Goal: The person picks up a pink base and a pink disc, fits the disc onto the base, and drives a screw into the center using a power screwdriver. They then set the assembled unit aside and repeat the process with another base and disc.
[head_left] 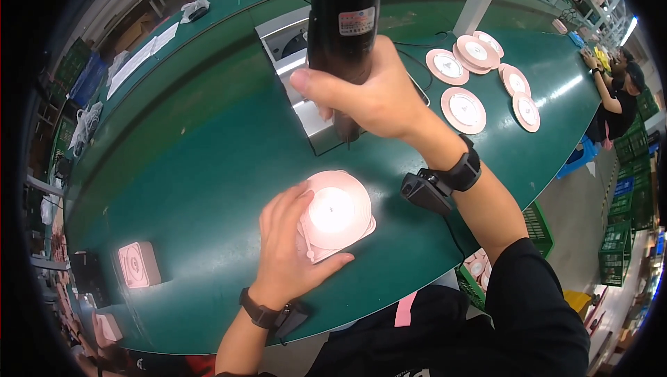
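Observation:
My right hand (379,92) is wrapped around a black electric screwdriver (344,30), held upright above the bench. Its lower end is partly hidden by my fingers and stands in front of a silver metal box (295,75), which looks like a screw feeder. My left hand (281,245) grips the left side of a pink turntable-shaped case (337,214), fingers along its far left edge and thumb by the near edge. The case lies on the green bench, with a bright round disc on top and a narrow arm-like piece at its left.
Several pink discs (463,110) lie at the right on the green bench (201,189). Another pink case (139,264) sits at the left. Beneath the right edge stands a green crate (535,228). At far right, a person (615,96) works along the bench.

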Demonstrator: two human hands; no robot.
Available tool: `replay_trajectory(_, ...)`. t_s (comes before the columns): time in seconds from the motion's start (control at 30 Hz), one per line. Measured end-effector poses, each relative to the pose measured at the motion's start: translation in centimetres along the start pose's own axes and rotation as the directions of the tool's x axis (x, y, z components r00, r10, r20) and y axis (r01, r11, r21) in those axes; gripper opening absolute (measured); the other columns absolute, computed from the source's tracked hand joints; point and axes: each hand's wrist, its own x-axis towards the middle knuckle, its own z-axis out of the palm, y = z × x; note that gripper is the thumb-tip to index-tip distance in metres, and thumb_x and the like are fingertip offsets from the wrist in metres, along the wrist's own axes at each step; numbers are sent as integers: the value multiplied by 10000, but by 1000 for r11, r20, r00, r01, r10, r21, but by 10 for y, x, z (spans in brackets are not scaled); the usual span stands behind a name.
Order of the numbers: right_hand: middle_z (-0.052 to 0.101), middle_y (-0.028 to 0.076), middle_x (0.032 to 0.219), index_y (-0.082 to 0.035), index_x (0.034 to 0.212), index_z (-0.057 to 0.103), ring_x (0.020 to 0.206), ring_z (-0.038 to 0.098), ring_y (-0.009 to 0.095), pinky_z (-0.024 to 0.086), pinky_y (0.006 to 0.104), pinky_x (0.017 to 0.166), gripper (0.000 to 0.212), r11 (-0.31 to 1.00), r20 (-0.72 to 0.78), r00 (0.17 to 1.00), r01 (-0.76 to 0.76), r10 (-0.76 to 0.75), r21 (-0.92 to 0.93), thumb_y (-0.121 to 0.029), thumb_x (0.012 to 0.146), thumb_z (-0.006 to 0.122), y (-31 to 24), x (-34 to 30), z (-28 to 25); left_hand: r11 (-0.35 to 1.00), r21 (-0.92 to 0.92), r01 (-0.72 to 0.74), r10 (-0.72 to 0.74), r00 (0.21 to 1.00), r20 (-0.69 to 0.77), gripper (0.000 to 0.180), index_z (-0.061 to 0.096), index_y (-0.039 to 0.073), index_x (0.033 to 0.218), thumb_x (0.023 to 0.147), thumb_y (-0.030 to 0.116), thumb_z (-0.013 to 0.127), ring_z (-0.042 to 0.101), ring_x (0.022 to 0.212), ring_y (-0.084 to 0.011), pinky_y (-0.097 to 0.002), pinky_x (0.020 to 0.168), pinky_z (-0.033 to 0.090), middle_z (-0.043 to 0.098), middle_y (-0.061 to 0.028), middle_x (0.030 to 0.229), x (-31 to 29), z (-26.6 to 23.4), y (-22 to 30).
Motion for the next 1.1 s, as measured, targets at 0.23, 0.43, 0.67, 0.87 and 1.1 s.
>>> replay_trajectory(0.23, 691, 68, 885, -9, 1046, 657, 790, 674, 139, 562, 294, 752, 220, 985, -134, 984, 102, -121, -143, -190, 938, 722, -32, -3, -28, 996, 80, 30, -33, 999, 30, 1057, 437, 1, 1465, 607, 296, 979, 489, 1318, -417, -502, 1109, 407, 482, -230, 1492, -3, -6, -3)
replay_trajectory(0.43, 673, 90, 1104, -14, 1221, 601, 979, 658, 155, 541, 306, 872, 594, 960, -169, 969, 135, -180, -244, -439, 862, 808, -22, -23, -55, 997, 72, 17, -20, 999, 35, 1075, 393, 14, 1501, 621, 260, 959, 491, 1314, -422, -506, 1097, 407, 502, -226, 1469, -2, -8, -2)
replay_trajectory(0.67, 518, 148, 1434, -43, 1416, 510, 1327, 499, 325, 426, 425, 1107, 1006, 643, 10, 1000, 17, -14, -766, -404, 607, 987, 19, -83, -111, 979, 201, -32, 13, 995, 97, 979, 410, 16, 1504, 705, 310, 893, 495, 1307, -432, -518, 1104, 385, 505, -243, 1468, -6, -28, -12)
replay_trajectory(0.87, 423, 252, 1534, -27, 1422, 527, 1440, 387, 432, 385, 495, 1166, 853, 386, -127, 964, -211, 233, -898, -432, 758, 878, 33, -133, -156, 846, 517, 133, -46, 983, -177, 776, 435, -19, 1494, 861, 274, 775, 490, 1334, -460, -503, 1147, 369, 489, -278, 1486, -16, -75, -62)
replay_trajectory(1.1, 310, 238, 1636, -72, 1539, 429, 1503, 313, 437, 343, 491, 1208, 863, 301, -166, 940, -258, 299, -918, -307, 819, 845, 39, -158, -163, 70, 754, 653, -326, 729, -601, 667, 433, -10, 1512, 995, 365, 624, 498, 1344, -412, -496, 1139, 383, 526, -256, 1460, -90, -223, -168)
